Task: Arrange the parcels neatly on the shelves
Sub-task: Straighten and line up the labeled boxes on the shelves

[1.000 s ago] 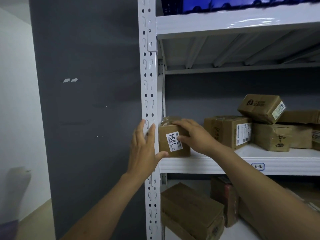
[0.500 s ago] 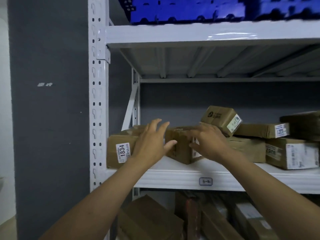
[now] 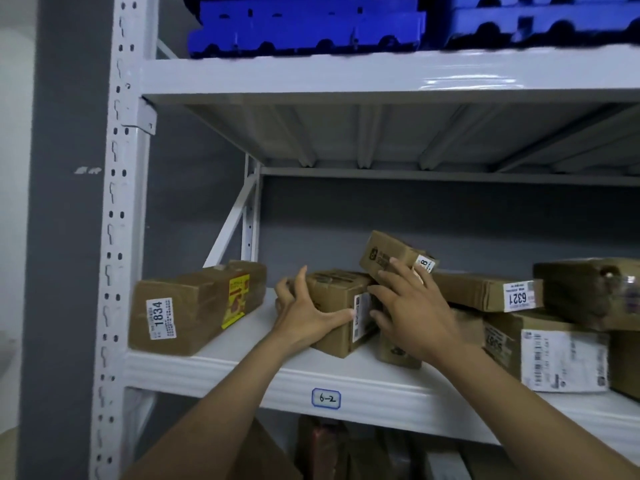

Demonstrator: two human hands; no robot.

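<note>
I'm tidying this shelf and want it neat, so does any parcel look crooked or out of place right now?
Yes. The small box is tilted, perched atop the pile, with the right hand touching it. The middle box, gripped by the left hand, sits turned at an angle to the shelf edge.

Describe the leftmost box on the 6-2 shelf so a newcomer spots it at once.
Find the white shelf tagged 6-2. At its left end, beside the perforated upright, lies a long brown box, apart from the middle box that the left hand grips. Only it bears a white 1834 label and a yellow-and-red sticker.
</note>
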